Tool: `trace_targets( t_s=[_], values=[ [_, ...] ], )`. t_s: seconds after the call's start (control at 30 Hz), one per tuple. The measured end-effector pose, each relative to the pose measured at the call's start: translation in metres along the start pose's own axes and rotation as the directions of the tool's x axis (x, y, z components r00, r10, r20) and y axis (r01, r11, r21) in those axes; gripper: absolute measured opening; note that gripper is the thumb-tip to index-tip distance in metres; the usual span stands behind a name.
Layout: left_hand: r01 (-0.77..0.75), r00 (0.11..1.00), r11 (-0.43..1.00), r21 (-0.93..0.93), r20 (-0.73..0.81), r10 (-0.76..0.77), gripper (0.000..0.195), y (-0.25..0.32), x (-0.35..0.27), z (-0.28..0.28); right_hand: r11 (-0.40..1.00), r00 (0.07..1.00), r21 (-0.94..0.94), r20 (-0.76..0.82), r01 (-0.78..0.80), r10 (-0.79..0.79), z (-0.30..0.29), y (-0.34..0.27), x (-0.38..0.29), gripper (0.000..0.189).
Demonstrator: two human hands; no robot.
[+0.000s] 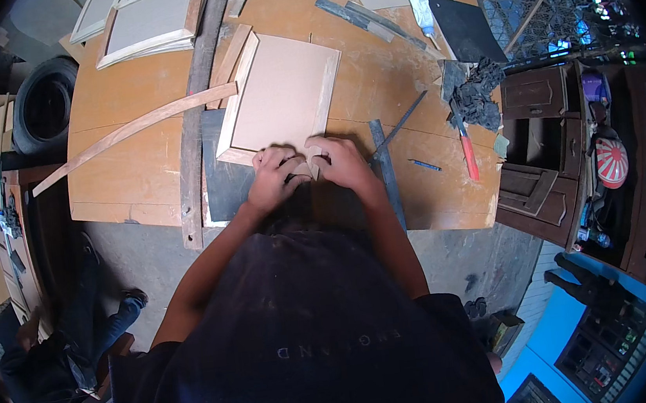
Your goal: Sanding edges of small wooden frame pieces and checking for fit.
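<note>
Close to my body, my left hand (274, 178) and my right hand (345, 161) meet at the near end of a framed wooden panel (293, 83). Pinched between the fingers of both hands is a small tan piece (313, 167), thin and seemingly folded or bent; whether it is paper or sandpaper I cannot tell. The panel has a pale flat face with light wood strips along its edges. It lies tilted on the workbench, partly over a dark flat board (226, 179). My fingers hide its near right corner.
A long wooden beam (193, 156) crosses the orange-brown workbench (133, 192), with a thin wood strip (132, 127) over it. Rightward lie a dark metal bar (385, 165), a blue pencil (425, 165), a red-handled tool (468, 156) and a crumpled black cloth (480, 93). Another person (51, 366) sits lower left.
</note>
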State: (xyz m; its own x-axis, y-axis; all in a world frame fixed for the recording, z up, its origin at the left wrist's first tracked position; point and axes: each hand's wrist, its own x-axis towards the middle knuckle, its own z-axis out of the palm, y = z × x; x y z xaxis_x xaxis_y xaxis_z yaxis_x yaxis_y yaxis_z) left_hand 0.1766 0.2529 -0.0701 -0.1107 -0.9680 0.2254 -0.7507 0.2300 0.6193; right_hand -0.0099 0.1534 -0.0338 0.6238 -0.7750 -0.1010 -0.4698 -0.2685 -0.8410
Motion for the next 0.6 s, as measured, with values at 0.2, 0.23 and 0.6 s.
trace_targets(
  t_s=[0.2, 0.23, 0.6],
  values=[
    [0.001, 1.000, 1.000, 0.003, 0.004, -0.001, 0.042, 0.0001, 0.0001, -0.0002, 0.998, 0.999, 0.048, -0.027, -0.035, 0.036, 0.0041, 0.0029, -0.0028, 0.029],
    [0.000, 1.000, 1.000, 0.002, 0.005, 0.000, 0.042, 0.0004, 0.0002, -0.0004, 0.998, 0.999, 0.049, -0.028, -0.036, 0.037, 0.0046, 0.0036, -0.0030, 0.029],
    [0.009, 1.000, 1.000, -0.005, 0.011, -0.009, 0.043, 0.0010, 0.0011, -0.0012, 0.993, 0.997, 0.090, -0.037, -0.071, 0.074, 0.0068, 0.0043, -0.0036, 0.030]
  ],
)
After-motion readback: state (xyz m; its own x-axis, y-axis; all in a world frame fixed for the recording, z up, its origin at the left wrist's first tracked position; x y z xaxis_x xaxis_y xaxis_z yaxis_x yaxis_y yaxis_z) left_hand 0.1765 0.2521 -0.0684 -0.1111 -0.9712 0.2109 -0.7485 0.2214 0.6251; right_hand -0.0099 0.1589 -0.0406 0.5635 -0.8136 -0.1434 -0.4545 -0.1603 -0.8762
